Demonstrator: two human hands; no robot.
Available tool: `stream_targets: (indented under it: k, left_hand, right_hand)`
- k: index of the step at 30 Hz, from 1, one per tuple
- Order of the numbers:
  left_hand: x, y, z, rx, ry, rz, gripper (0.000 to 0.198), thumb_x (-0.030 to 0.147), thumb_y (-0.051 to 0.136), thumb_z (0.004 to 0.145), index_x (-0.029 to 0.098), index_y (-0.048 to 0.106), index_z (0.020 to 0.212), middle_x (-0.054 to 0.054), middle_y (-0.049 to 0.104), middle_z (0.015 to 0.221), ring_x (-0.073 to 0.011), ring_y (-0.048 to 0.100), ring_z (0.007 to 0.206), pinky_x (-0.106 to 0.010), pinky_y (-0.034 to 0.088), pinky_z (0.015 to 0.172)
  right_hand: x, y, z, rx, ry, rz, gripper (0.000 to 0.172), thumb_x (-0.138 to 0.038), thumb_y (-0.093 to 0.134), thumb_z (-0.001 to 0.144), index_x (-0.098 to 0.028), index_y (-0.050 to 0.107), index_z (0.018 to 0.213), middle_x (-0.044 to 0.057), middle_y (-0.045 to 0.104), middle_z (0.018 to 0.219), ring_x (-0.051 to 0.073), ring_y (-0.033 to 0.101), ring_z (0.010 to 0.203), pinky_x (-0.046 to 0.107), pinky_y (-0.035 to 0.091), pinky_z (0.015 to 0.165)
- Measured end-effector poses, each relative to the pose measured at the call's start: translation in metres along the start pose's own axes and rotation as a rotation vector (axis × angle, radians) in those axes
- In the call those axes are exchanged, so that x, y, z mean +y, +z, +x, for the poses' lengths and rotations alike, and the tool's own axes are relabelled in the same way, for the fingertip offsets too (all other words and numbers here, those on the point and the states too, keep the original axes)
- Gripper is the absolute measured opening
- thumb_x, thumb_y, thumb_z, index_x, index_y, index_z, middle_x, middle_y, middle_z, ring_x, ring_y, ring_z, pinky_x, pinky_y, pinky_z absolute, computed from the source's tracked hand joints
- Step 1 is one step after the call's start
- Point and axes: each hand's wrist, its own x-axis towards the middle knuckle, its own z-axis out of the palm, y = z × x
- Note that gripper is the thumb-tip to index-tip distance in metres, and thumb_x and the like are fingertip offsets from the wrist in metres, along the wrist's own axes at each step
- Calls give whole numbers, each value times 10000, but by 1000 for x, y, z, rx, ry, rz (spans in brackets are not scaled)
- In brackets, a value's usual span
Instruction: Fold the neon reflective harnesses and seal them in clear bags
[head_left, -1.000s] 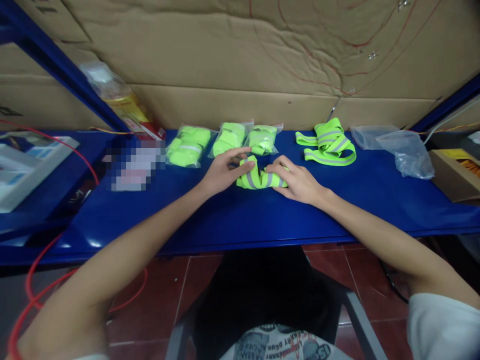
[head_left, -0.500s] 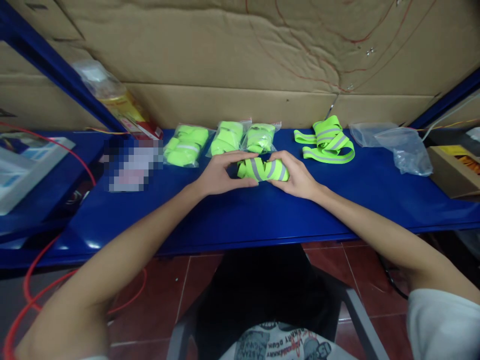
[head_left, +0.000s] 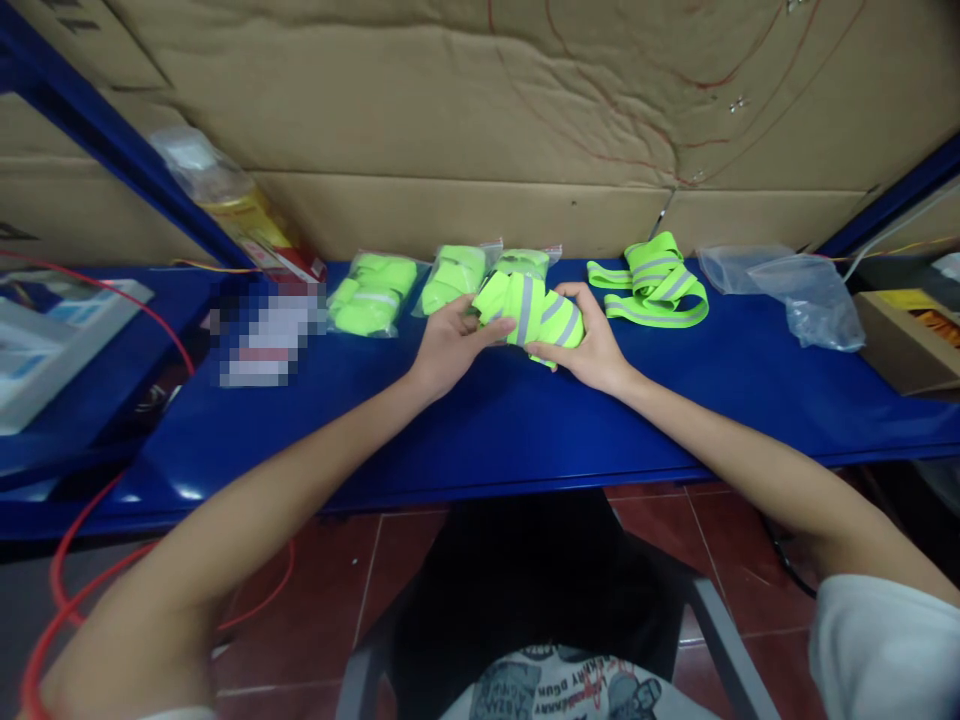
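Both hands hold a folded bundle of neon-yellow reflective strap (head_left: 534, 308) with grey stripes, raised a little over the blue table. My left hand (head_left: 454, 345) grips its left end, thumb on the near face. Around the right end my right hand (head_left: 595, 340) is closed, thumb below and fingers behind. Behind the bundle, a bagged strap (head_left: 523, 262) is partly hidden. Two more bagged straps, a middle one (head_left: 454, 278) and a left one (head_left: 373, 292), lie beside it. A loose strap (head_left: 660, 285) rests in a heap right of my right hand.
Clear plastic bags (head_left: 795, 290) lie at the right, next to an open cardboard box (head_left: 911, 340). A bottle with a yellow label (head_left: 232, 205) leans at the back left. Cardboard (head_left: 420, 110) walls the back of the blue table (head_left: 465, 440). A red hose (head_left: 56, 600) hangs at lower left.
The strap bundle has been tipped up, showing more of its broad face. My left hand has gone from spread around its end to gripping it, thumb now on the front.
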Motion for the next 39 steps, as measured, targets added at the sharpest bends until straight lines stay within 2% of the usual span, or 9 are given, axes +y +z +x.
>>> stream_targets:
  k: [6,9,14,18,21,25,32,36,39]
  left_hand:
    - [-4,11,-3,9,-108,-148,562,575,972,733,165,795,1074,-95,833,1075,-224,800,982,-369,682,907]
    - [-4,19,-7,-3,-122,-208,584,649,904,796,169,776,1103,-112,827,1115,-262,800,1052,-427,685,954]
    - [-11,24,-12,25,-155,-214,620,707,790,894,211,689,1253,-119,812,1195,-313,792,1123,-493,693,946]
    - [-21,18,-6,91,-147,-160,640,741,701,949,240,624,1339,-122,792,1262,-295,798,1061,-463,705,850]
    - [-26,14,-1,133,-92,-70,612,749,642,981,261,622,1348,-106,795,1235,-272,782,1076,-427,688,861]
    - [-20,14,-3,212,119,130,591,777,573,1005,249,678,1249,-93,787,1178,-265,720,1201,-407,613,1021]
    - [-6,11,-9,330,294,442,618,802,456,1036,219,654,979,-52,723,953,-214,664,898,-356,538,858]
    - [-13,4,-4,242,241,459,584,760,517,1033,211,665,897,-42,726,885,-211,650,846,-347,530,807]
    - [-12,1,-5,111,228,528,551,717,518,1049,213,665,883,-30,718,829,-195,635,778,-330,514,734]
  right_hand:
    - [-8,12,-4,43,34,61,814,-629,941,714,-315,405,1239,17,585,1090,143,572,657,354,592,467]
    - [-9,20,-8,53,47,76,801,-638,912,752,-319,368,1245,16,564,1095,145,577,677,360,605,499]
    - [-8,22,-13,-15,-16,16,716,-582,801,897,-313,330,1364,67,570,1228,248,658,992,449,664,809]
    - [-8,17,-12,-118,-19,-24,524,-543,606,1017,-286,365,1404,99,573,1356,290,609,1233,503,586,1063]
    - [-9,18,-9,-182,28,103,616,-616,687,956,-301,367,1378,87,625,1299,275,654,1144,488,609,1017]
    - [-12,24,-10,-261,121,277,798,-648,863,804,-327,309,1280,37,690,1124,242,718,963,461,641,915]
    - [-19,25,-18,-253,-34,-11,638,-571,837,879,-303,378,1233,-20,713,955,202,690,829,392,591,773]
    - [-14,1,-3,-293,-140,-182,431,-672,681,984,-251,586,1000,-19,690,813,166,637,738,337,529,714]
    - [-4,-52,22,-62,-187,-471,591,-664,475,1092,-223,635,733,11,634,665,158,585,649,345,496,722]
